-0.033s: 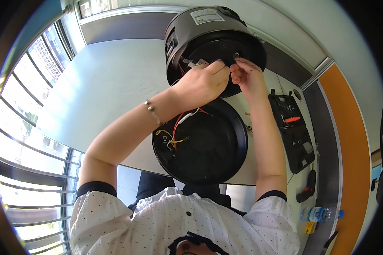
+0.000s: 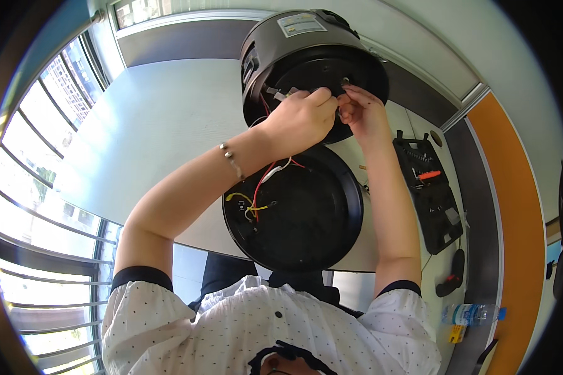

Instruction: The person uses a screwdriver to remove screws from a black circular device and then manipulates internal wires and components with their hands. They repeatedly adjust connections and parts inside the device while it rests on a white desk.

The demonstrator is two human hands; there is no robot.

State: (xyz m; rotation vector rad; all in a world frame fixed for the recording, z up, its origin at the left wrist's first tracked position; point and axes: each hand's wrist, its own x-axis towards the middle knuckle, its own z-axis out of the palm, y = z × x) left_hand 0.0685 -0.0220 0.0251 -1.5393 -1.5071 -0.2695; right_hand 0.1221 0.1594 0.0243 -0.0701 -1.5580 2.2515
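Note:
A dark grey cylindrical appliance (image 2: 272,47) lies on its side at the top, its black underside and some wires and small fittings facing me. My left hand (image 2: 300,122) is closed in a pinch at that underside; its fingertips hide what they hold. Beside it my right hand (image 2: 363,112) has its fingers bent and pressed together near a small metal fitting, holding something I cannot make out. Below my hands a round black base cover (image 2: 309,219) lies on the table, with red, yellow and white wires (image 2: 263,206) in its left part.
A pale curved table (image 2: 125,125) stands by a barred window. On the right lie an open black tool case (image 2: 428,206) with an orange-handled tool, a black and red power tool (image 2: 450,275), a water bottle (image 2: 472,314) and a yellow box (image 2: 456,334). An orange panel borders the right.
The appliance and both hands have shifted very slightly to the left. The bracelet on my left wrist sits a little differently.

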